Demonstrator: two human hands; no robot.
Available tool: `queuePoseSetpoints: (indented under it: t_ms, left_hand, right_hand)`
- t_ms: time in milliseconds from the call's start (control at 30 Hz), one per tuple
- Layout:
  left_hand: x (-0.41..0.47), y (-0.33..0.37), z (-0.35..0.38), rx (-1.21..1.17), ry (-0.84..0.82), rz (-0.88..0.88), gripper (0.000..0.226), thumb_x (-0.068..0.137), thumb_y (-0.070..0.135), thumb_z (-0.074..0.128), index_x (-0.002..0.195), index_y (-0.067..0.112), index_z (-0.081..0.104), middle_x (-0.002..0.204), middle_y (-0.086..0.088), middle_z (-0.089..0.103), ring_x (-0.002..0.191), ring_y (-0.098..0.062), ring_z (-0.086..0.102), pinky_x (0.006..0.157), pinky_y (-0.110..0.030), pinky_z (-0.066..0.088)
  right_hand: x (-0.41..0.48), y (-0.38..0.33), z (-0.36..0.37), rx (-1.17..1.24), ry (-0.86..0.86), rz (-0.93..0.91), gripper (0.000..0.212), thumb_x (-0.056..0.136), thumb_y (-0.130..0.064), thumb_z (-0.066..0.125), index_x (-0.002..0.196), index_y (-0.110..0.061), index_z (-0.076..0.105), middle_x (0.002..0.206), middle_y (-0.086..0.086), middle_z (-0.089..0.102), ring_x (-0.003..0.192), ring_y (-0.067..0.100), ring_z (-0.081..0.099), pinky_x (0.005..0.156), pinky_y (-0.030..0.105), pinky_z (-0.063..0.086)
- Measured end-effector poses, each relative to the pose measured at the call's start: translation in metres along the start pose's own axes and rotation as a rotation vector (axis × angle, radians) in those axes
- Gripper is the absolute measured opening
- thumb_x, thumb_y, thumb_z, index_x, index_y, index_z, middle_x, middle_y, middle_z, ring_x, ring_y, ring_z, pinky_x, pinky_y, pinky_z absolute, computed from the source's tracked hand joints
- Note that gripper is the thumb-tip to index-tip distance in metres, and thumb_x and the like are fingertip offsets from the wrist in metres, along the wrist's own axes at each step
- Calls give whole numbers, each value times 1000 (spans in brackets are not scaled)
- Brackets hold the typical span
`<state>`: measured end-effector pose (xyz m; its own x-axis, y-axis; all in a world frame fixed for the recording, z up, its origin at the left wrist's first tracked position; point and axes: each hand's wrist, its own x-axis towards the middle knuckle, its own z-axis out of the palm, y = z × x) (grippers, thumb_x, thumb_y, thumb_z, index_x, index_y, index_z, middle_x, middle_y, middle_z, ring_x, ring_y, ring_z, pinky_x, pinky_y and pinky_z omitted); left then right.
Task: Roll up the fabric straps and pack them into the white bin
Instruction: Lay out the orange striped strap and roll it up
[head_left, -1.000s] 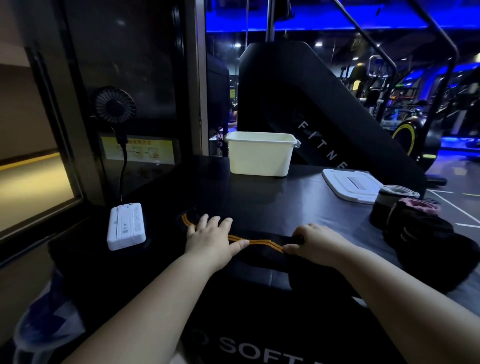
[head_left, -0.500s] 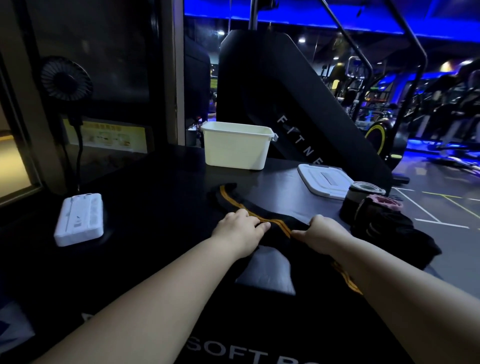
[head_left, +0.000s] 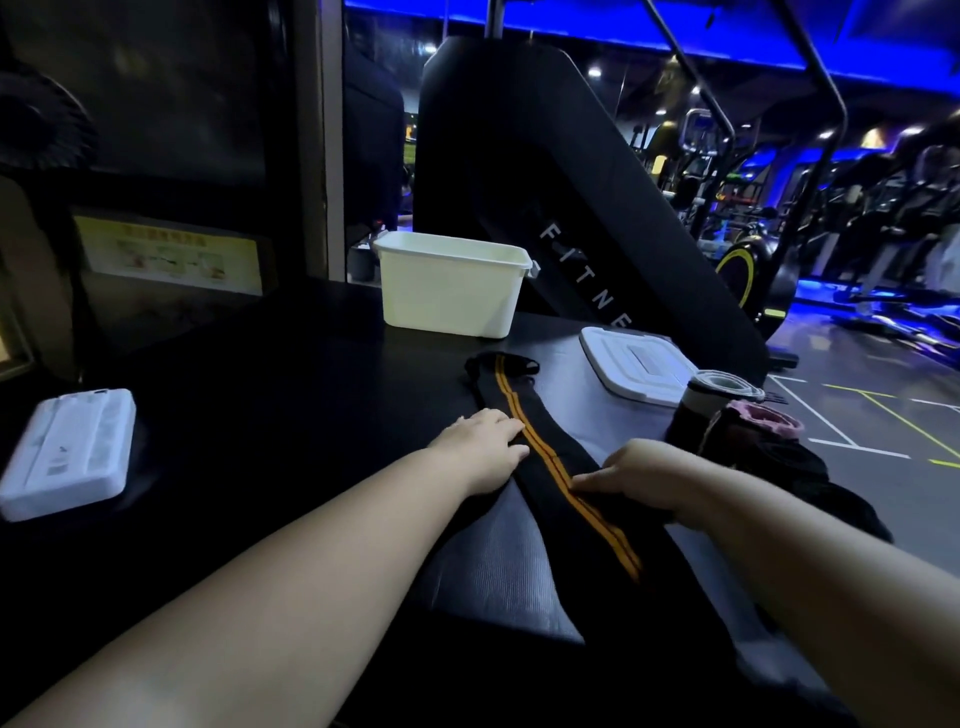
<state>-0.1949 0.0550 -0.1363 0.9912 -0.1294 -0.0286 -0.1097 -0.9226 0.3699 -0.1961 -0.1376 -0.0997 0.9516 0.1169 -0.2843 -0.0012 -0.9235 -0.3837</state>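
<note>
Head view, strap (head_left: 558, 457): one, black woven, two orange stripes, laid flat along the dark worktop (head_left: 322, 395), far end near the white bin (head_left: 449, 291).
Left hand (head_left: 483, 444): fingers straight, pressed on the strap's left edge.
Right hand (head_left: 644, 475): laid over the strap; pinch or press cannot be told.
Bin: one, rectangular plastic, open-topped; flat lid (head_left: 631, 364) set beside it.
Rolled straps (head_left: 714, 397): two, at the right edge.
</note>
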Motion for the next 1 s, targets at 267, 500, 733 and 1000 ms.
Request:
queuePoseSetpoints:
  t_ms: [267,500,733,1000]
  left_hand:
    - [54,1,-14,-115,195,-190,40,98,50,39,128,28,54,131,-3,57,123,-29,48,100,-40,41]
    - [85,-5,-1,-2,12,-129,51,103,47,19,151,31,27,161,11,17,150,-20,9,116,-57,-3]
    - [97,-11,2,-9,-11,-112,53,101,45,27,153,36,17,162,15,8,150,-18,4,116,-57,-6]
    - [84,-3,4,5,232,-236,50,93,49,45,138,26,43,136,-5,54,131,-29,38,108,-39,26]
  right_hand:
    - [46,-8,20,2,322,-20,50,86,-57,61,61,-15,51,63,0,54,73,24,56,51,30,32]
    - [70,-12,24,-21,399,-6,45,86,-62,52,80,-19,62,81,-2,65,84,22,61,61,30,40]
    - [65,-10,29,-61,445,-16,51,88,-63,48,122,-25,52,116,-3,63,115,23,56,77,32,39]
    - [61,-7,30,-121,356,-28,50,91,-66,39,112,-27,63,118,3,51,123,29,39,98,44,33]
